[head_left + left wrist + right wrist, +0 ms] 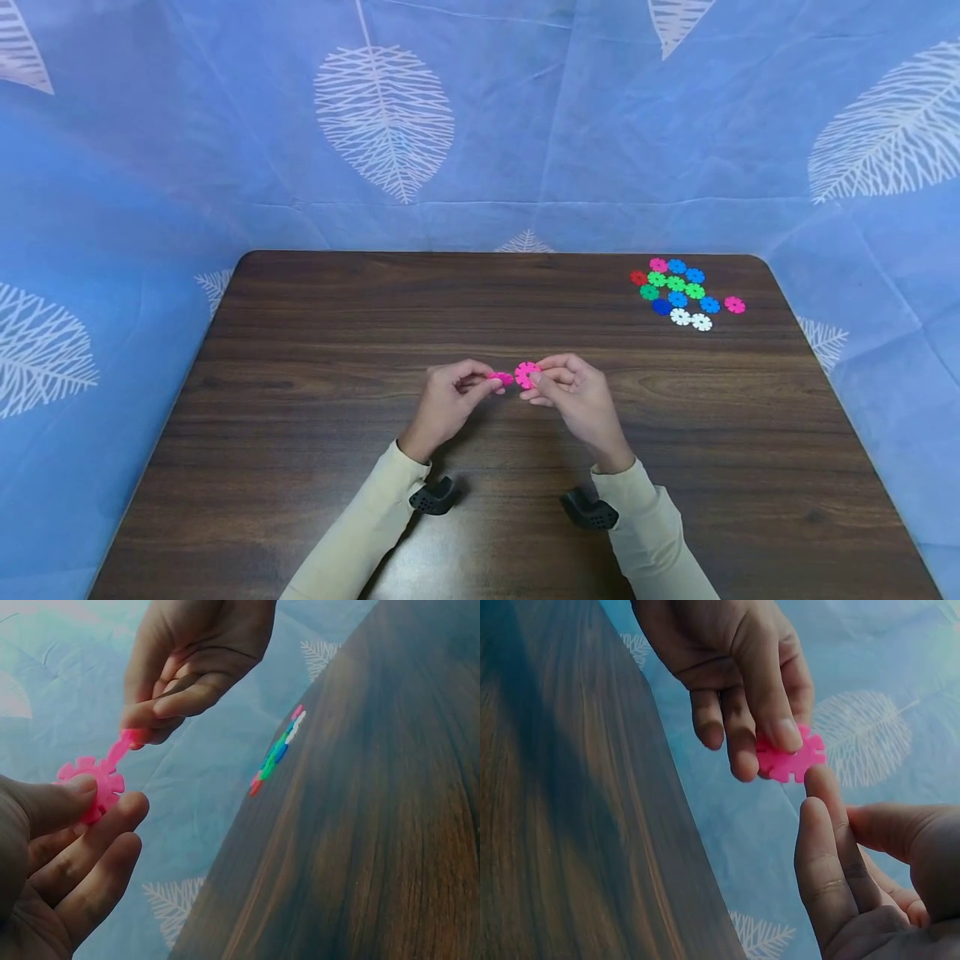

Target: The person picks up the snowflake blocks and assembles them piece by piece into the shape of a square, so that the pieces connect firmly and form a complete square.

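Over the middle of the table, my left hand pinches a pink notched disc between thumb and fingers. My right hand pinches a second pink notched disc, facing the head camera. In the left wrist view this second disc appears edge-on and its rim meets the rim of the left one, at an angle to it. From the right wrist, the left hand's disc shows under the left thumb, while the right hand's own disc is hidden behind its fingers.
At the table's far right lies a loose group of notched discs, including green, blue, white, red and pink ones. Behind the brown wooden table hangs a blue leaf-patterned cloth.
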Motion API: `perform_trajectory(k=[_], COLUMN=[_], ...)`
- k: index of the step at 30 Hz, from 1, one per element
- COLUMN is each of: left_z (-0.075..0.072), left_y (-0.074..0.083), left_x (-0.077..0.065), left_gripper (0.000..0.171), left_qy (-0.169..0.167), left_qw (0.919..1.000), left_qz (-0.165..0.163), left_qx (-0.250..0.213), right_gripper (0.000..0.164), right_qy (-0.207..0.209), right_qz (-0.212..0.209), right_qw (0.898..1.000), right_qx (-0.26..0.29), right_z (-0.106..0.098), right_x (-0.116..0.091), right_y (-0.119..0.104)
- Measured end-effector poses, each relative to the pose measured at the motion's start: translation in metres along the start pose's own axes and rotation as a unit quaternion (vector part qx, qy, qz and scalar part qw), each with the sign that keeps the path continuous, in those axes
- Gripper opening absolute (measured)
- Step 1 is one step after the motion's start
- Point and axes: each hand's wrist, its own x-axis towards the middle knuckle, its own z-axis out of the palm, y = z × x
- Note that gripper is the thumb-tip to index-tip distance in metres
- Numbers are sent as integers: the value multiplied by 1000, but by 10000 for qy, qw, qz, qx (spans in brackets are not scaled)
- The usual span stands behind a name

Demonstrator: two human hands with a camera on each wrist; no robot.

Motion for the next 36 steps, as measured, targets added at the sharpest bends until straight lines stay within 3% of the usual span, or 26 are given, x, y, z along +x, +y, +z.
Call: perform_trajectory(k=[7, 20, 27, 36], left_z=[-1, -4, -2, -1], left_y=[2, 3, 5, 7], left_x=[-2, -6, -5, -6], left_gripper=[6, 8, 7, 3], left_qy=[127, 282, 98, -13], left_qw=[9981, 9878, 9869, 9877], left_qz=[147, 763, 962, 968], left_qx=[592, 1326, 1294, 1230], right_gripper=[26, 24, 23, 22], right_qy=[-173, -170, 107, 212], right_qz=[73, 84, 241, 342], right_qw=[9997, 9998, 9996, 9987], right_qx=[130, -42, 109, 309], right_z=[5, 13, 15, 15], right_x=[-1, -2, -3, -5], right_y=[-5, -2, -2, -1])
